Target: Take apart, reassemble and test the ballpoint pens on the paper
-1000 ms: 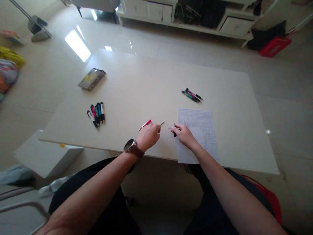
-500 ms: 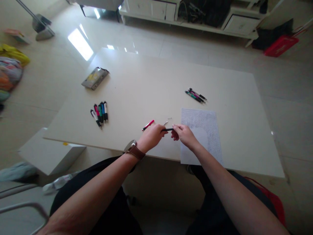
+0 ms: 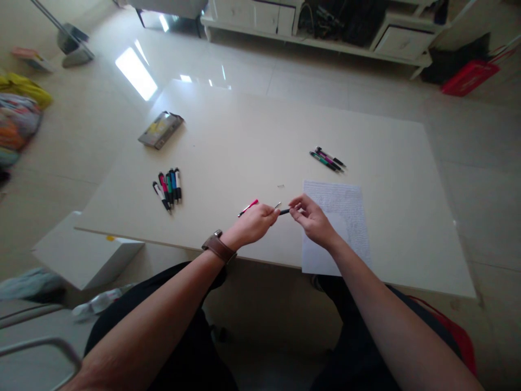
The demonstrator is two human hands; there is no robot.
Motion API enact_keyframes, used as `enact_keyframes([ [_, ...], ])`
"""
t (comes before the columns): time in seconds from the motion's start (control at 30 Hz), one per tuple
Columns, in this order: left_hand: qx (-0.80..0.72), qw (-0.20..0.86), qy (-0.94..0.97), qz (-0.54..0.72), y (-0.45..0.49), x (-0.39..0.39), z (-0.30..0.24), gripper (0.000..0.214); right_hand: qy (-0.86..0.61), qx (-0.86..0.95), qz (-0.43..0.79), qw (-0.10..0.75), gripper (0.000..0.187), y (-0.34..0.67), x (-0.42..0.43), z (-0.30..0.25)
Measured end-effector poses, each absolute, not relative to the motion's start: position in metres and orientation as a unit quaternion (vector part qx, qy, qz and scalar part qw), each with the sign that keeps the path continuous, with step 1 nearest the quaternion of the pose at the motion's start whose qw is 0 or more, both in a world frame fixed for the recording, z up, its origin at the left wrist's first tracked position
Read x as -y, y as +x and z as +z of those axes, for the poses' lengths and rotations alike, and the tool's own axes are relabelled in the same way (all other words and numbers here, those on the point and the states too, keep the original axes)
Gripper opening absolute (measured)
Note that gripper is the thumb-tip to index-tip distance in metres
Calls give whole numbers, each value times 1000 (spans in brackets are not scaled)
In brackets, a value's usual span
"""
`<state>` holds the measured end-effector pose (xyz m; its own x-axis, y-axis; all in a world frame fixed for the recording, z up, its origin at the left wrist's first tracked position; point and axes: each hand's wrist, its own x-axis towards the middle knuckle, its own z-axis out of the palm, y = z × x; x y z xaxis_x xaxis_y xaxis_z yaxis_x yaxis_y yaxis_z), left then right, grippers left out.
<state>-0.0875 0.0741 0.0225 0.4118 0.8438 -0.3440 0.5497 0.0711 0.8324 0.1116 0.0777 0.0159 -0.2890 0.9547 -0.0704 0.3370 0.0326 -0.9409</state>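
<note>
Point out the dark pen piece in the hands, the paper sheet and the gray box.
Dark pen piece (image 3: 284, 212): head view, its exposed middle.
Paper sheet (image 3: 349, 210): head view, its uncovered upper surface.
Gray box (image 3: 160, 129): head view, its top face.

- A white rectangular table with a smooth, flat top (image 3: 244, 141) stands on a glossy floor of large pale tiles (image 3: 101, 146).
- Past the table's far left corner, a slanted bright white reflection (image 3: 136, 73) shines on the floor.
- Beyond the table's far edge, well apart, runs a long, low white cabinet with drawers and a dark open bay (image 3: 240, 16).
- Beyond the table's far left corner, beside that cabinet, stands a grey seat with thin dark legs (image 3: 169, 6).
- Below the table's near left corner sits a white box-shaped piece (image 3: 77, 252).
- Dim light leaves the table's near side greyer than its far left part.
</note>
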Motion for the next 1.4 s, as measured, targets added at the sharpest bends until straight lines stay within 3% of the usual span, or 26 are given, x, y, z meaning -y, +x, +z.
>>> enact_keyframes([
  [0.2,-547,454,689,139,-92,-75,19,46,-524,585,551,282,45,115,-81,9],
  [0.37,-557,447,690,116,-93,-77,11,44,-513,590,547,300,24,115,-81,5],
  [0.53,-529,417,723,156,-90,-79,4,39,-513,562,563,322,24,112,-80,6],
  [0.7,-554,386,724,142,-91,-83,4,37,-542,569,505,357,20,115,-81,3],
  [0.8,-598,355,703,150,-95,-85,6,25,-568,564,476,363,20,118,-82,2],
  [1.0,-648,224,722,91,-99,-82,2,20,-592,576,461,324,18,118,-81,-3],
  [1.2,-627,185,754,65,-90,-80,-9,16,-596,642,398,273,8,116,-78,-2],
  [1.4,-630,143,760,68,-81,-82,0,19,-580,704,336,233,17,115,-77,-2],
])
